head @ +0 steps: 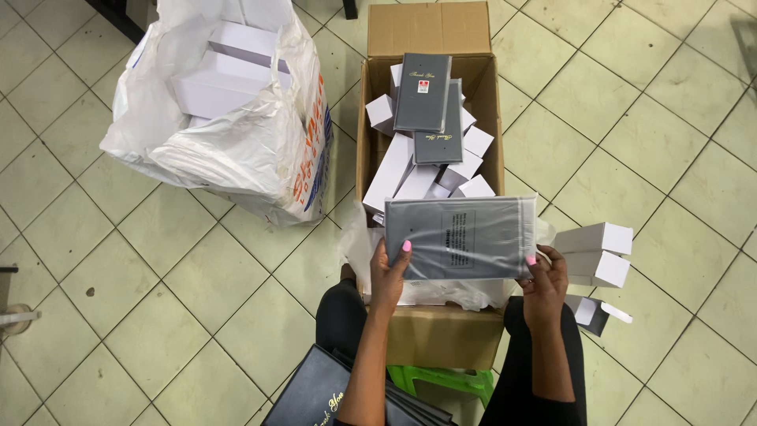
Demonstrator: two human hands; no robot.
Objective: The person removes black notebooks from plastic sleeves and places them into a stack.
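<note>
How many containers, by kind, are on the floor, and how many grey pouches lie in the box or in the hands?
Cardboard box: 1
White plastic bag: 1
Grey pouches in the box: 2
Grey pouch held by left hand and right hand: 1
Total: 5

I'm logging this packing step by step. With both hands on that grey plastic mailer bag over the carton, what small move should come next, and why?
Probably pull the grey mailer bag open at its edge: the left hand and right hand pinch its opposite ends, it looks flat and empty, and small white boxes wait beside the right hand, with more in the cardboard carton.
</note>
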